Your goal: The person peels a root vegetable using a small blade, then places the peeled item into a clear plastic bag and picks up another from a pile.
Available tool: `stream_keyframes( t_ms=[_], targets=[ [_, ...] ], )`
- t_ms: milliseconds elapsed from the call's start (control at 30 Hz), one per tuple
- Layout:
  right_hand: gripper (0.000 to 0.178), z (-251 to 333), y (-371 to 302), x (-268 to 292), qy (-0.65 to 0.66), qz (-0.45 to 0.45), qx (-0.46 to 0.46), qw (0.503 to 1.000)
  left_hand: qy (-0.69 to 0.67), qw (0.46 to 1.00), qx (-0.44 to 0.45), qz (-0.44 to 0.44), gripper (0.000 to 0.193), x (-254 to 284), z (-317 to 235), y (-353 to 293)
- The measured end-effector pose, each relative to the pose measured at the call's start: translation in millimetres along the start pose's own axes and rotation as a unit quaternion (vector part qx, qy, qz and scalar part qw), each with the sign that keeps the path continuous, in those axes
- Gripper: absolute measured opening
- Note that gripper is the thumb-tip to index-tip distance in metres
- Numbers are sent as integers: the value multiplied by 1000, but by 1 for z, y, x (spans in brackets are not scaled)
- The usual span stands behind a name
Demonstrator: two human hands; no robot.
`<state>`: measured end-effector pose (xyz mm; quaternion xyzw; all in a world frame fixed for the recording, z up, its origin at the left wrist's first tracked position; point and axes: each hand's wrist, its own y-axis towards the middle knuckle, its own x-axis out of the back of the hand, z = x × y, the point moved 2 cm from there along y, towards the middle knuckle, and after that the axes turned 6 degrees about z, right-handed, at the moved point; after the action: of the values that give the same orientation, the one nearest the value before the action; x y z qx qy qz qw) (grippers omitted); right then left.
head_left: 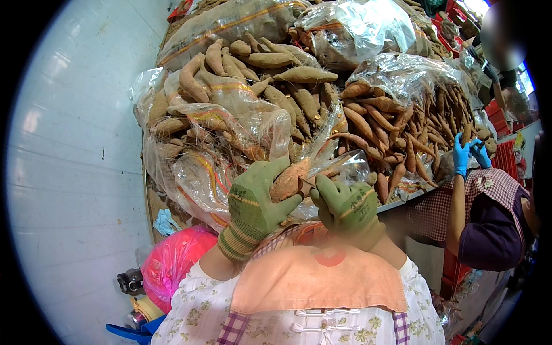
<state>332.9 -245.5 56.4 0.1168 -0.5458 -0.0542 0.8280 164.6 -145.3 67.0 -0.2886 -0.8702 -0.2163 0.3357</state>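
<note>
The left hand [253, 198], in a green glove, is wrapped around a sweet potato [289, 181] and grips it well. The sweet potato is fat and pinkish brown, and it is held up in front of the big pile, between the two hands. The right hand [348, 207] wears a green glove too. Its fingers are curled in, and they pinch a thin dark thing [306, 182] right beside the sweet potato. The thin dark thing is too small to tell what it is.

Behind the hands is a big heap of brown roots [305, 75], long and lumpy. Some poke out of a see-through plastic sack [230, 123] with yellow and red stripes, all crumpled up. To the right are lots of skinny reddish roots [397, 123], lying close together.

On the far right, another person reaches in with blue gloves [461, 155] and touches the pile. At the lower left sits a shiny pink bag [178, 259], with a crumpled light blue thing [165, 222] near it. A white wall [80, 172] is on the left. An orange cloth [322, 282] hangs over the person's chest, on top of a flowery white shirt [190, 305]
</note>
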Motion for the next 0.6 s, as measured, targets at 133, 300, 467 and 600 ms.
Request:
stream_keyframes(
  t_ms=[133, 300, 467, 600],
  targets=[
    [18, 1, 1, 2, -39, -3, 6, 999, -11, 1000, -1, 1, 58, 1, 0, 0],
    [22, -3, 2, -5, -67, -26, -1, 997, -24, 999, -13, 23, 56, 0, 1, 1],
    [21, -4, 4, 3, 8, -36, 5, 999, -26, 1000, 2, 12, 56, 2, 2, 0],
    [22, 0, 2, 5, -25, -52, 33, 998, -19, 1000, 10, 22, 56, 2, 1, 1]
  ],
)
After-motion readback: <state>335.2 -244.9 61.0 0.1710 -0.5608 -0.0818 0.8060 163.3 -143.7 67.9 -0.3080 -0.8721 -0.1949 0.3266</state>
